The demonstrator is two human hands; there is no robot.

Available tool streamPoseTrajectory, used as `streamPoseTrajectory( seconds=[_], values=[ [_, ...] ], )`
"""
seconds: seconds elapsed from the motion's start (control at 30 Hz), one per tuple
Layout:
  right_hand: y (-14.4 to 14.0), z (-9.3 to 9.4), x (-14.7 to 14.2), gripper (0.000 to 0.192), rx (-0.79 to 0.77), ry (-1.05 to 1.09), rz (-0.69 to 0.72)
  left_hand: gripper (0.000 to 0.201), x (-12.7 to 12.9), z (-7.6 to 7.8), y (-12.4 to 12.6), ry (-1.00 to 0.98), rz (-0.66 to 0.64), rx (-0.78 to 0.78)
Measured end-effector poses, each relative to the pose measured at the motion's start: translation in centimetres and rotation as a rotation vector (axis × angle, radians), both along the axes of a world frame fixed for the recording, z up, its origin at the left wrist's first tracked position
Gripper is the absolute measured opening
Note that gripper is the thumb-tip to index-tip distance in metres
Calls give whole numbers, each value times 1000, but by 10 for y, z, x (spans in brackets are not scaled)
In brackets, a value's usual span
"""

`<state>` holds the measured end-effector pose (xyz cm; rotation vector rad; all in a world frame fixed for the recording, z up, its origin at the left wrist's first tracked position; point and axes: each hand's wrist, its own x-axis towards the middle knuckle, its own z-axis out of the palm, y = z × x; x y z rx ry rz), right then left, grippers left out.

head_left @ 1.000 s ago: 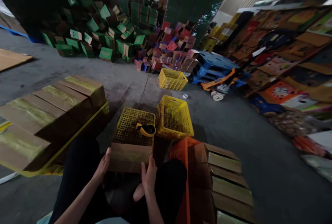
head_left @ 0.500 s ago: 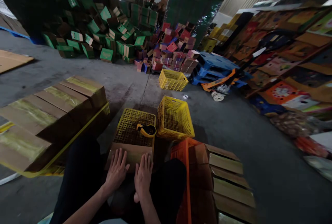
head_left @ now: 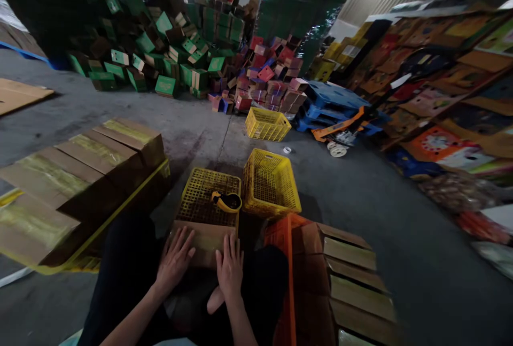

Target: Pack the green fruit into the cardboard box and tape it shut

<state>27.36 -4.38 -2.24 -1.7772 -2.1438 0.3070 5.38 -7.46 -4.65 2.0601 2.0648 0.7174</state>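
A brown cardboard box point(head_left: 206, 241) lies in front of me at the near end of an upturned yellow crate point(head_left: 208, 183). My left hand point(head_left: 175, 260) rests flat over the box's left part, fingers stretched out. On its right end lies my right hand point(head_left: 230, 267), fingers extended and the thumb apart. Neither hand grips anything. Beyond the box, a yellow and black tape dispenser point(head_left: 226, 201) sits on the crate's mesh.
To the left, a yellow crate point(head_left: 84, 266) holds several taped cartons point(head_left: 100, 151). At right stands an orange crate point(head_left: 282, 233) with upright cartons point(head_left: 352, 276). Yellow baskets point(head_left: 294, 188) and a pallet jack point(head_left: 344, 129) are ahead, before heaped green boxes point(head_left: 165, 85).
My hands have slid apart across the box, the left hand slightly leftward and the right hand to the right end. The box and dispenser stay in place.
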Motion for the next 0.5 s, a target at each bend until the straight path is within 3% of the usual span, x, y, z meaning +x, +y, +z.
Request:
streamPoseTrajectory(
  seconds=[0.2,0.5],
  values=[
    [0,-4,20,86,-284,346,-210,64,-15,-5,3,-165,59,-22],
    [13,-4,29,66,-338,621,-186,80,-21,-20,7,-404,202,-84]
  ],
)
